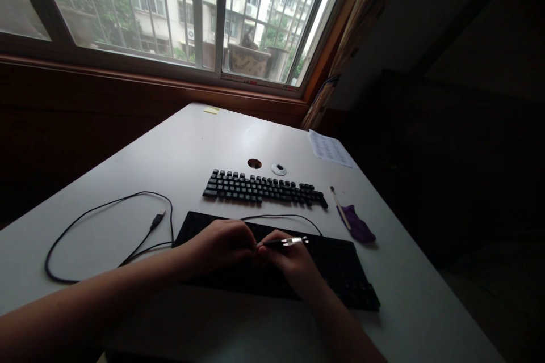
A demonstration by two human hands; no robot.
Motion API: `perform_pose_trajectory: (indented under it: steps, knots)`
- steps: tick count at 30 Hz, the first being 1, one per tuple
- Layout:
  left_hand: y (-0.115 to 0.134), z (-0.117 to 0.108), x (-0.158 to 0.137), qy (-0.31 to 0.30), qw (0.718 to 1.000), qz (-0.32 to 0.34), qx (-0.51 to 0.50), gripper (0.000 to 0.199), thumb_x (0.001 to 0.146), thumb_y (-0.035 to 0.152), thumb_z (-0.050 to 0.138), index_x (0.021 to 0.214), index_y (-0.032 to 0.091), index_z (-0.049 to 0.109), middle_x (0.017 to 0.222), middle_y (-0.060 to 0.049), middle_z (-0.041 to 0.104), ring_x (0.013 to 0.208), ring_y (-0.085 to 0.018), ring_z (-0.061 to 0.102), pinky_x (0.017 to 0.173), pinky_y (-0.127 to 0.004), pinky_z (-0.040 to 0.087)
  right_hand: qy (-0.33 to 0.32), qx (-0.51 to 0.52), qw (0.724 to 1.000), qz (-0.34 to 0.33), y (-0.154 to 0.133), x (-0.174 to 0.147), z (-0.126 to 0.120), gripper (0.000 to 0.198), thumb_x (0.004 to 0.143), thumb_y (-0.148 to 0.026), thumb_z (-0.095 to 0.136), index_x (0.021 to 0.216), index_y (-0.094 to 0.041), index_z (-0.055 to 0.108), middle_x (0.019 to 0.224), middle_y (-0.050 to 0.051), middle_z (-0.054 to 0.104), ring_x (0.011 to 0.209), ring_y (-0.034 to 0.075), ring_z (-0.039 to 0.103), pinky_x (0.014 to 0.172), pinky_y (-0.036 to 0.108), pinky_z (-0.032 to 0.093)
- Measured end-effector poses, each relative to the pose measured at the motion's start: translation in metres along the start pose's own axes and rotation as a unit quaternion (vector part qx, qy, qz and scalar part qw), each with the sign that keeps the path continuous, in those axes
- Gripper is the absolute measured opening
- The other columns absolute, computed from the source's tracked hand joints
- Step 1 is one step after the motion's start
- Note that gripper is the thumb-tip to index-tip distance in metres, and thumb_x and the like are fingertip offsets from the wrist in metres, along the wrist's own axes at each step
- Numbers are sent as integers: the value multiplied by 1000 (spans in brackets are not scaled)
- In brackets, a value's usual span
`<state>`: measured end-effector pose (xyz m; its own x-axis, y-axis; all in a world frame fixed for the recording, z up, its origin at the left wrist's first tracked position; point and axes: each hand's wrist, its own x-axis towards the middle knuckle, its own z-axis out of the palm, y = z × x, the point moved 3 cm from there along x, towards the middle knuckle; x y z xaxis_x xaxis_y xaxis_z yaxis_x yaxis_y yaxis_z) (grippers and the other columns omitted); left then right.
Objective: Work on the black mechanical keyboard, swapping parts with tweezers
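A black keyboard base (340, 272) lies flat in front of me, with both hands over its middle. Between the fingers of my right hand (293, 266) is a slim pen (293, 241), dark along the shaft with a shiny metal end pointing right. My left hand (221, 244) is closed, its fingertips meeting the pen's other end; what they pinch is hidden. Just beyond the base, loose black keycaps (264, 188) stand in rows, laid out like a keyboard. Poor light hides detail on the base.
A black cable (80, 216) with a USB plug (157, 219) loops at left. To the right lie a purple cloth (358, 226) and a thin stick brush (340, 210). Farther back are a desk hole (254, 164), its round cover (279, 169), printed paper (331, 148) and a yellow note (211, 110).
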<state>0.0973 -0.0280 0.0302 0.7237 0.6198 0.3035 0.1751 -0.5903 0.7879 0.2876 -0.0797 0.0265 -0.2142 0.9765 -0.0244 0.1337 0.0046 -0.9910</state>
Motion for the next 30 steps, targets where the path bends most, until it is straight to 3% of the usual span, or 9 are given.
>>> perform_pose_trajectory:
  steps: [13,22,30]
  knots:
    - [4,5,-1,3,1000,7,23,10,86,24,69,90,15,69,86,-5,71,74,-14,65,65,-21,48,9,29,1000,1,0,1,3,13,76,-32,80,79,-20,74,71,1,73,69,19,68,66,30,53]
    - [4,-5,2,-19,1000,14,-12,21,90,33,67,101,15,71,88,-6,67,75,-15,61,66,-22,47,31,48,998,-5,1,2,-1,12,77,-32,79,80,-21,75,74,2,73,71,19,67,70,31,54]
    - [1,-9,1,-49,997,21,-60,30,86,38,72,108,17,70,92,-6,67,83,-17,61,74,-24,49,29,71,997,3,-1,1,-4,17,78,-35,79,79,-20,73,72,2,73,71,19,68,71,33,55]
